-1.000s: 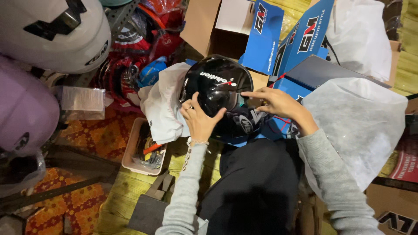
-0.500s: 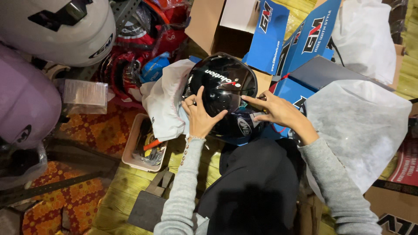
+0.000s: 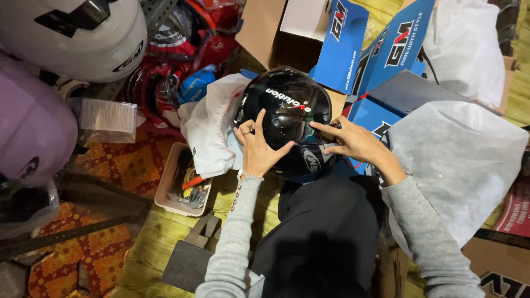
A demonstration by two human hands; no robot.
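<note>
Still seated behind the glossy black helmet (image 3: 287,118), the person keeps both hands on its dark visor. The left hand (image 3: 257,149) lies flat against the front, fingers spread, thumb reaching toward the middle; half a second ago it sat slightly lower on the shell. The right hand (image 3: 353,144) stays on the helmet's right side, forefinger stretched onto the visor and the other fingers loosely curled, pinching nothing. Left of the helmet lies a white cloth bag (image 3: 210,132), and below that a small tray of tools (image 3: 185,185). Beyond the helmet stands an open blue cardboard box (image 3: 342,38); a grey fabric cover (image 3: 458,160) lies to its right.
</note>
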